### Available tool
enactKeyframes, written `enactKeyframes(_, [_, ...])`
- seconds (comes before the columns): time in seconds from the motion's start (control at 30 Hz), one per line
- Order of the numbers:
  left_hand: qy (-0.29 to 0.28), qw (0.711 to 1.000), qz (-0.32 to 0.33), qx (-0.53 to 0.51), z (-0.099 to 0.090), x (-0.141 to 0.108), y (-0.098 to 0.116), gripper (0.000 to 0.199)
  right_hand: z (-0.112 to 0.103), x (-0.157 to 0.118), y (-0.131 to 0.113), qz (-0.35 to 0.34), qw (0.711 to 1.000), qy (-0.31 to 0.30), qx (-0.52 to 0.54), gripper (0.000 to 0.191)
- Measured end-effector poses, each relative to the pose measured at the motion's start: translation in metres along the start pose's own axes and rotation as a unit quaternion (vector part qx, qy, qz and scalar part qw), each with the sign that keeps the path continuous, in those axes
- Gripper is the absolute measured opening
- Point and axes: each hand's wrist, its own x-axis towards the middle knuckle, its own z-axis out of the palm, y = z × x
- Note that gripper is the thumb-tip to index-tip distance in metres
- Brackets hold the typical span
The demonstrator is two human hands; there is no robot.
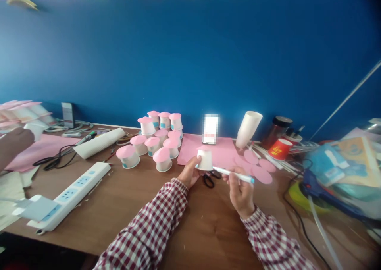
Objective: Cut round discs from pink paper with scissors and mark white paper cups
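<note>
My left hand point(191, 171) is closed on a white paper cup point(204, 160) that is upside down, with a pink paper top on it. Between the fingers of my right hand point(240, 188) is a white marker with a light blue end point(235, 175). Its tip points at the lower right edge of the cup. Black-handled scissors point(209, 180) lie on the table just below the cup. Behind the cup is a pink paper sheet point(190, 149), and loose pink paper circles point(262, 174) lie to the right.
Several pink-topped cups point(162, 159) stand left of centre, some stacked. A power strip point(71, 194) and a stack of white cups point(99, 143) lie further left. Right are upright cups point(249, 127), a red cup point(279, 149) and a blue glue gun point(327, 200). Another person's hand point(19, 143) is at the far left.
</note>
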Motion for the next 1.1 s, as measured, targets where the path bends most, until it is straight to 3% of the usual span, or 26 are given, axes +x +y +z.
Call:
enactKeyframes(0.13, [-0.014, 1.0, 0.013, 0.017, 0.0037, -0.0032, 0.0023, 0.027, -0.0003, -0.0039, -0.0023, -0.065, 0.995, -0.054, -0.057, 0.012])
enactKeyframes(0.27, [-0.015, 0.999, 0.012, 0.027, 0.0069, -0.0049, 0.0043, 0.029, -0.0007, -0.003, -0.0045, -0.081, 0.989, -0.079, -0.099, 0.012])
enactKeyframes(1.1, [-0.01, 0.999, 0.011, 0.04, 0.0069, -0.0036, 0.0016, 0.028, 0.0007, -0.0032, 0.0018, -0.093, 0.984, -0.087, -0.125, 0.016])
